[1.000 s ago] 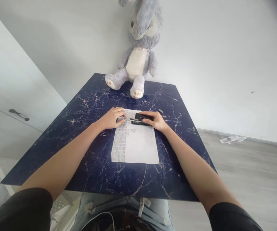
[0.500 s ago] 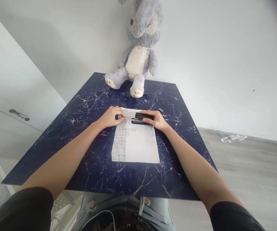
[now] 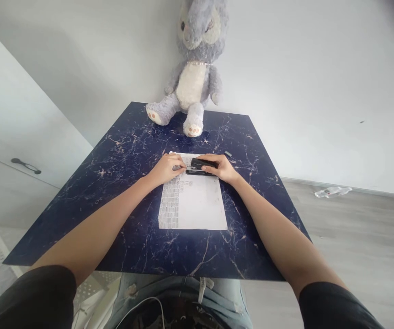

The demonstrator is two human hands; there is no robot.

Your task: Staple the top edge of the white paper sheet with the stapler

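Note:
A black stapler (image 3: 202,167) lies sideways over the upper part of a printed paper sheet (image 3: 202,205). My right hand (image 3: 222,168) is wrapped round its right end. At the left end, the fingertips of my left hand (image 3: 169,167) pinch the thin metal rod that sticks out of the stapler's front. Only a short bit of that rod shows between fingers and stapler. Dense grey print fills the left strip of the sheet, while its right side is mostly white. Just beyond my right hand is a small grey strip (image 3: 228,154), perhaps staples.
The dark blue marbled table (image 3: 131,246) carries a large grey plush toy (image 3: 192,87) at its far edge, against the wall. A white cabinet with a dark handle (image 3: 26,165) stands at left. Clear plastic packaging (image 3: 332,192) lies on the floor at right.
My left hand has moved right, close up to the stapler, and the thin metal rod has slid mostly into it. My right hand keeps its hold on the stapler. The view has shifted slightly.

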